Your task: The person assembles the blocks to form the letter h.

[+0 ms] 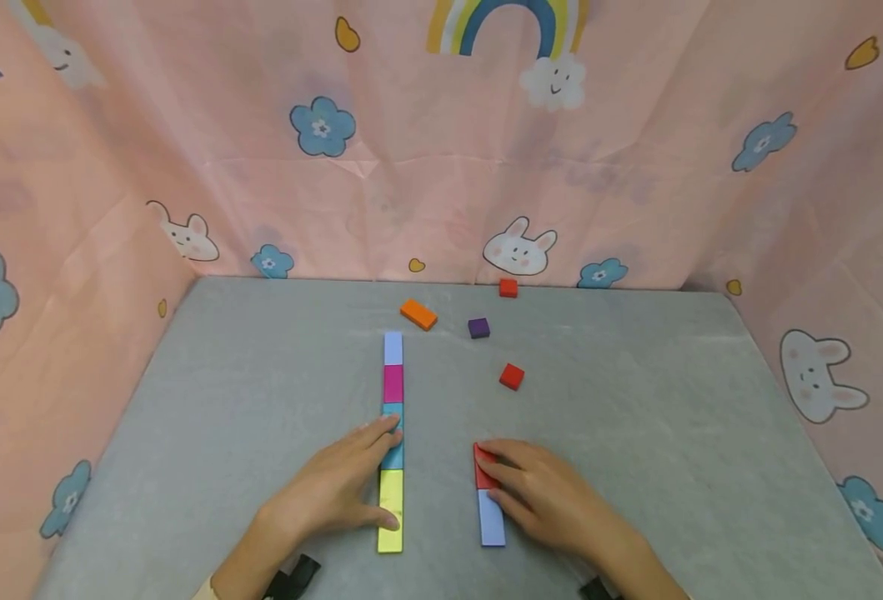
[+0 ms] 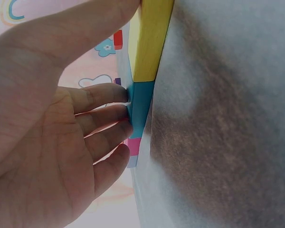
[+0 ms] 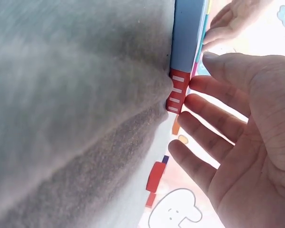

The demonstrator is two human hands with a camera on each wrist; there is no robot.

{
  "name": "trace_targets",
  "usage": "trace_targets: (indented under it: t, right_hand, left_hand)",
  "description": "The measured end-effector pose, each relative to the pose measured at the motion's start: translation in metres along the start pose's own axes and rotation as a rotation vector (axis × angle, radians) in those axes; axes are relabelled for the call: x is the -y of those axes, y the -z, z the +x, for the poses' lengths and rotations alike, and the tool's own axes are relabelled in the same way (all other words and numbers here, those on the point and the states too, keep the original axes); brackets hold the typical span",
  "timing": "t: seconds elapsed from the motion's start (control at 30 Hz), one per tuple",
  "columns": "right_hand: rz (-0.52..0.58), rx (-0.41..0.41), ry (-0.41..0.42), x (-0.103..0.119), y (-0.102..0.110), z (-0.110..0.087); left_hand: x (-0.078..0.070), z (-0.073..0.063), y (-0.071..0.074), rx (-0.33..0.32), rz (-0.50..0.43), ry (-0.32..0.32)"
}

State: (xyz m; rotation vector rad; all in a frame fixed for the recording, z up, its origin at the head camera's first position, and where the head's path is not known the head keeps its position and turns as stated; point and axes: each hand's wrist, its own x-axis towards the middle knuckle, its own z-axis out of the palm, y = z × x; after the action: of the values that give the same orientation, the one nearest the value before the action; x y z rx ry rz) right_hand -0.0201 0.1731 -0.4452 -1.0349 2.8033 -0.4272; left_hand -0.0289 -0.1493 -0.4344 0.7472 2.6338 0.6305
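A narrow straight row of blocks lies in front of my left hand (image 1: 328, 483): a yellow stretch (image 1: 391, 541) nearest me, then teal (image 1: 393, 457), magenta (image 1: 393, 384) and light blue (image 1: 393, 348). My left fingertips touch the teal part, and the thumb rests over the yellow, fingers loosely extended. To the right, a shorter row has a periwinkle block (image 1: 492, 525) end to end with a red block (image 1: 484, 480). My right hand (image 1: 557, 496) touches the red block with its fingertips, its fingers spread and fairly straight; white bars mark that block's side in the right wrist view.
Beyond the rows lie an orange block (image 1: 418, 314), a small purple block (image 1: 479, 328), a red block (image 1: 512, 377) and another red block (image 1: 509, 287) by the back edge. Pink patterned cloth (image 1: 426, 200) stands around the grey tabletop (image 1: 636, 392).
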Motion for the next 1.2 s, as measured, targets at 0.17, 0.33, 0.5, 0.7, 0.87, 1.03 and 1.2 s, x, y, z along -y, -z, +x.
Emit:
trace_targets:
  t: [0.17,0.33,0.5,0.7,0.87,1.03,1.2]
  right_hand:
    - [0.025,-0.006,-0.008,-0.001,-0.002,-0.001]
    - [0.03,-0.079,-0.023,-0.005,0.003,-0.001]
    - [-0.016,-0.187,-0.006,-0.014,0.014,0.001]
    - [0.007,-0.192,-0.052,-0.021,0.026,0.009]
    - [0.069,-0.218,-0.082,-0.026,0.029,0.023]
    - [0.126,-0.241,-0.126,-0.037,0.032,0.038]
    - [0.142,-0.244,-0.146,-0.044,0.034,0.052]
  left_hand:
    - [-0.001,0.0,-0.001,-0.003,0.0,-0.005]
    - [-0.001,-0.001,-0.001,-0.001,0.003,-0.005]
    - [-0.002,0.001,-0.002,0.001,0.001,-0.002]
    - [-0.002,0.002,-0.001,0.009,-0.009,0.012]
    - [-0.002,0.002,0.0,0.018,-0.004,0.02]
    - [-0.002,0.003,-0.001,0.023,0.001,0.024]
    - [-0.002,0.001,0.0,0.01,0.016,0.004]
